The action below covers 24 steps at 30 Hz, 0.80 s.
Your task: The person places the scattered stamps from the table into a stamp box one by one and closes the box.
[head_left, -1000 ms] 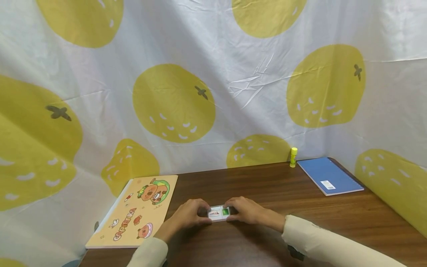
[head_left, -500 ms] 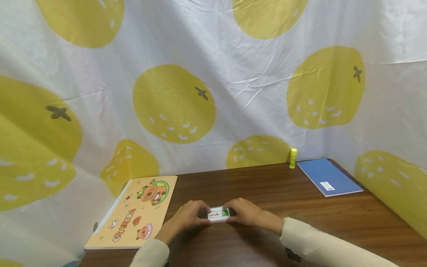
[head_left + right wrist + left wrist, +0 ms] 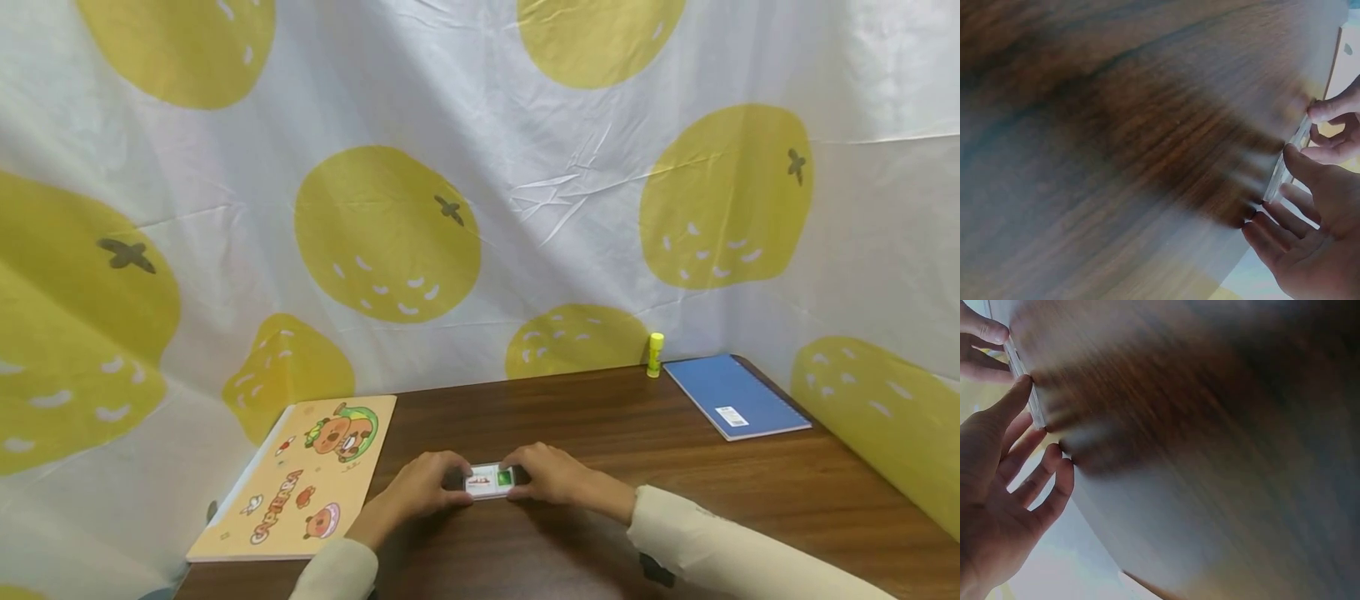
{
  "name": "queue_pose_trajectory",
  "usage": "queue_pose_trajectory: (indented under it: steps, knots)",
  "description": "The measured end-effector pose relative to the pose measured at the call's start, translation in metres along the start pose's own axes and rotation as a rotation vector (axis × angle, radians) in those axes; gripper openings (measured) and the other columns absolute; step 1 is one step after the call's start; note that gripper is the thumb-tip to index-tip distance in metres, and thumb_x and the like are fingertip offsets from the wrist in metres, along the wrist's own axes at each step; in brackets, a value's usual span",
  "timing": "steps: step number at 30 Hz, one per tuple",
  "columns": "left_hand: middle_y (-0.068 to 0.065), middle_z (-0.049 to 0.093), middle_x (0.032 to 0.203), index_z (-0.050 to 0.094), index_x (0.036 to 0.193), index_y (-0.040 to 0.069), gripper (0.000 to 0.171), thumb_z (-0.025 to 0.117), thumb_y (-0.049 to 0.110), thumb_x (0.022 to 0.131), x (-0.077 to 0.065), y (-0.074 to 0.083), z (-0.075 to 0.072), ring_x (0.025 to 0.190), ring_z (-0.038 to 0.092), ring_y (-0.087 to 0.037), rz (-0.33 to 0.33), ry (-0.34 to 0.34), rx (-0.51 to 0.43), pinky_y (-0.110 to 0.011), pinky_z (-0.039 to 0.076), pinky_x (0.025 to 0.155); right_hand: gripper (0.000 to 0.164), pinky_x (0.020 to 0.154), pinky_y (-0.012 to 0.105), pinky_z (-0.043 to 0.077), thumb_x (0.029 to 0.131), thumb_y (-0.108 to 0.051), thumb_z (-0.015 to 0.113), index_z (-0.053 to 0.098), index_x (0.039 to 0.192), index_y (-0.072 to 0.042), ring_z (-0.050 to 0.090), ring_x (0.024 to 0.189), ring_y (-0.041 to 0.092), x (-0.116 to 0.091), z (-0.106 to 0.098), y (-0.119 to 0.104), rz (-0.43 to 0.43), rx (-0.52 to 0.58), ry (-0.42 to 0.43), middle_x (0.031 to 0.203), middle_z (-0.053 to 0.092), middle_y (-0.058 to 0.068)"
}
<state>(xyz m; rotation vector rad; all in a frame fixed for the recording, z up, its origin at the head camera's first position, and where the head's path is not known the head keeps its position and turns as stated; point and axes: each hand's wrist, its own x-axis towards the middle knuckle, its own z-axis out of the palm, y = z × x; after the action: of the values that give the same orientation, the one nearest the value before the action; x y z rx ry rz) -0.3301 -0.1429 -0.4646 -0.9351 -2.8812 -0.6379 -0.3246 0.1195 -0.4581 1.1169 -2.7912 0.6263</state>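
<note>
A small flat rectangular case (image 3: 487, 482), clear at its edges, lies low at the front middle of the table, with a white, red and green print on top. My left hand (image 3: 426, 483) pinches its left end between thumb and fingers. At the opposite end my right hand (image 3: 551, 475) grips it the same way. In the left wrist view the left hand (image 3: 1004, 487) has its thumb at the front edge of the case (image 3: 1036, 411) and other fingertips down at the wood. The right wrist view shows the right hand (image 3: 1310, 219) with its thumb on the case (image 3: 1275, 180).
On the left lies an orange book (image 3: 348, 483) with capybara drawings. A blue spiral notebook (image 3: 738, 396) lies at the back right, and a yellow glue stick (image 3: 656, 357) stands beside it. White cloth (image 3: 517, 267) printed with yellow fruit walls off the brown wooden table (image 3: 600, 417).
</note>
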Motion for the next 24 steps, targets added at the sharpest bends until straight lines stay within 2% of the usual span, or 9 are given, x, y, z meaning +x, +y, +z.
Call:
queue_pose_trajectory:
  steps: [7,18,24]
  knots:
    - [-0.003,0.073,0.115,0.073,0.109,0.015,0.035,0.088,0.034,0.084,-0.0022,-0.0035,0.0001,0.109,0.067,-0.022,-0.002,0.007,-0.006,-0.048,0.053,0.095,0.037,0.09,0.041,0.057,0.09,-0.02,0.082,0.071,0.121,-0.004,0.07,0.109,0.027,0.0012,0.003,0.0019,-0.046,-0.016,-0.006,0.12,0.073,0.013]
    - [-0.004,0.072,0.119,0.072,0.112,0.014,0.037,0.086,0.035,0.085,-0.003,-0.0075,0.0006,0.112,0.067,-0.024,0.0,0.002,-0.008,-0.049,0.053,0.095,0.038,0.096,0.044,0.055,0.091,-0.021,0.082,0.069,0.123,-0.005,0.068,0.114,0.029,0.0022,0.0045,0.0008,-0.036,-0.02,-0.016,0.125,0.071,0.014]
    - [-0.005,0.069,0.129,0.068,0.126,0.013,0.05,0.083,0.041,0.087,-0.0035,-0.0047,-0.002,0.12,0.064,-0.027,-0.039,-0.007,-0.005,-0.052,0.052,0.097,0.041,0.096,0.046,0.055,0.093,-0.024,0.079,0.068,0.126,-0.003,0.067,0.117,0.031,-0.0004,0.0016,0.0014,-0.023,0.001,-0.002,0.129,0.069,0.015]
